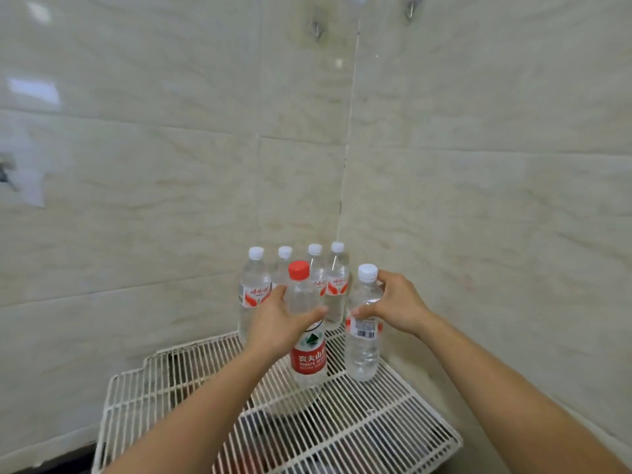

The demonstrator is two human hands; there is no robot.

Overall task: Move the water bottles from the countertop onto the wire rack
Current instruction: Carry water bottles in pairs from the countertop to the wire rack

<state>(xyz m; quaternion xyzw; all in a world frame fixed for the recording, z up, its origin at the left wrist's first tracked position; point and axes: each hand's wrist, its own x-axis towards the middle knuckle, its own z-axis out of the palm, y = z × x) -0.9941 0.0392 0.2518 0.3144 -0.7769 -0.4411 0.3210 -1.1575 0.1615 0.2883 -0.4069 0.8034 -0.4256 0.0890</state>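
Two bare forearms point(191, 405) are reaching up from the bottom edge of the frame over a white wire rack point(164, 388), which is sitting at lower centre in a corner of pale marbled wall tiles point(478, 165). The left hand point(277, 323), just left of centre, is wrapping fingers and thumb round a clear plastic water bottle with a red cap and red label point(307, 357). The right hand point(396, 306), just right of centre, is gripping the shoulder of a clear plastic water bottle with a white cap and barcode label point(362, 354). Both bottles are staying upright and slightly apart over the rack's far part; whether their bases are resting on the wires cannot be told. Behind them, four white-capped clear bottles point(337, 285) are standing in a row in the corner.
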